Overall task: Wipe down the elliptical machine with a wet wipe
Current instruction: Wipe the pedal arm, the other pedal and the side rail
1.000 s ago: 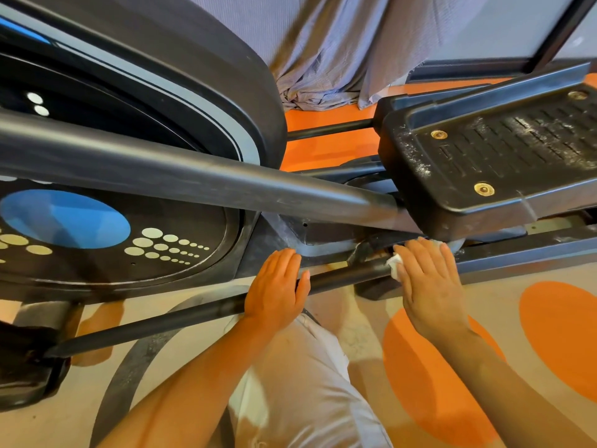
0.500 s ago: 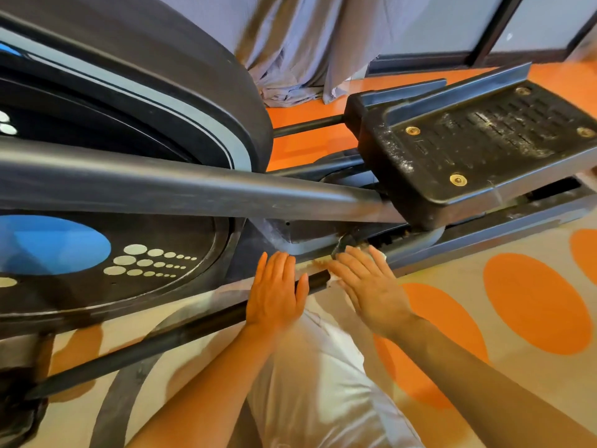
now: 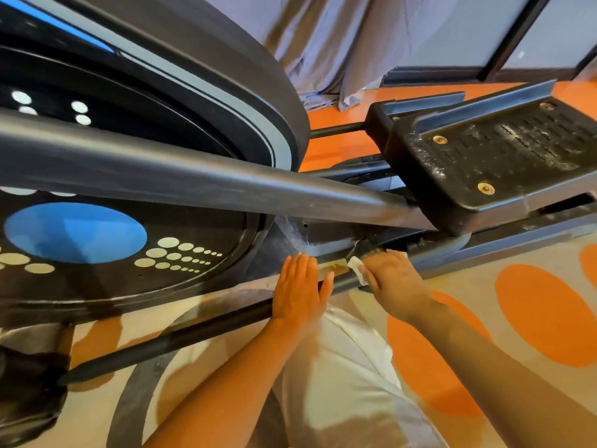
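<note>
The black elliptical machine fills the view: its round flywheel cover with a blue circle at the left, a thick grey crank arm across the middle, a dusty black foot pedal at the right. A thin black lower rail runs diagonally near the floor. My left hand lies flat on this rail, fingers together, holding nothing. Just to its right, my right hand presses a white wet wipe against the rail beneath the pedal. Most of the wipe is hidden under the fingers.
The floor is beige with large orange spots. My knee in white trousers is below the hands. A grey cloth hangs at the back, beside a dark-framed window. The machine's base foot sits at the lower left.
My right hand slid left along the rail with the wipe, then back a little to the right. My left hand has stayed on the rail. The view has shifted slightly.
</note>
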### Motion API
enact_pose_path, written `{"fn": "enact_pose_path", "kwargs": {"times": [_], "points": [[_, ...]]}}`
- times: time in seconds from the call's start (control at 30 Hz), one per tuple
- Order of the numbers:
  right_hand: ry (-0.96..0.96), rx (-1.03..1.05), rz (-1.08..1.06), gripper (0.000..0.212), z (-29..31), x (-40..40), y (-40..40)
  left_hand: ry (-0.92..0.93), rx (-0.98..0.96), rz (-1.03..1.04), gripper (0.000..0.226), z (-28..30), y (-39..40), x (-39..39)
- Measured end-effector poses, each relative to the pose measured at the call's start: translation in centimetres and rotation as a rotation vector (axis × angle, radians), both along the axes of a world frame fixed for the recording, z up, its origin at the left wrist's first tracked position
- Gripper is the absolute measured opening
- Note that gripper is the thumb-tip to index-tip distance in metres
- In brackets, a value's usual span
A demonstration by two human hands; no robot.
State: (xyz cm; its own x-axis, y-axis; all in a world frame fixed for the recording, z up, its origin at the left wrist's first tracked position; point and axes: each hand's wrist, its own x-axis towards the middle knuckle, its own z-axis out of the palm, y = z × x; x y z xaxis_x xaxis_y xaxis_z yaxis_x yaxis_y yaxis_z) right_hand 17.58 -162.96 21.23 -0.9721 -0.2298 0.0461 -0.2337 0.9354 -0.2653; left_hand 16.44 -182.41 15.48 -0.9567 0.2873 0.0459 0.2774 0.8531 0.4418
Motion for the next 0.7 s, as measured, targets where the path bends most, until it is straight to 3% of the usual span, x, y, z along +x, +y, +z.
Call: {"fn": "enact_pose_path", "kwargs": {"times": [0.17, 0.23, 0.33, 0.43, 0.53, 0.7], "points": [[-0.129, -0.083, -0.004, 0.028, 1.6, -0.5, -0.3, 0.088, 0.108, -0.041, 0.041, 0.4, 0.5, 0.2], [-0.216, -0.101, -0.035, 0.02, 2.4, -0.8, 0.1, 0.074, 0.129, -0.047, 0.033, 0.8, 0.8, 0.2], [-0.274, -0.111, -0.034, 0.018, 3.4, -1.9, 1.1, 0.042, 0.105, -0.066, 0.046, 1.7, 1.3, -0.5], [-0.256, -0.115, 0.005, 0.033, 4.8, -3.2, 2.8, 0.064, 0.096, -0.087, 0.051, 2.9, 2.4, -1.3], [-0.173, -0.16, 0.082, 0.019, 6.6, -4.1, 5.0, 0.148, 0.09, -0.097, 0.054, 4.2, 4.0, -2.1], [-0.027, -0.254, 0.124, 0.032, 11.0, -5.3, 8.8, 0.311, 0.148, -0.124, 0.06, 7.2, 7.2, -3.5]]}}
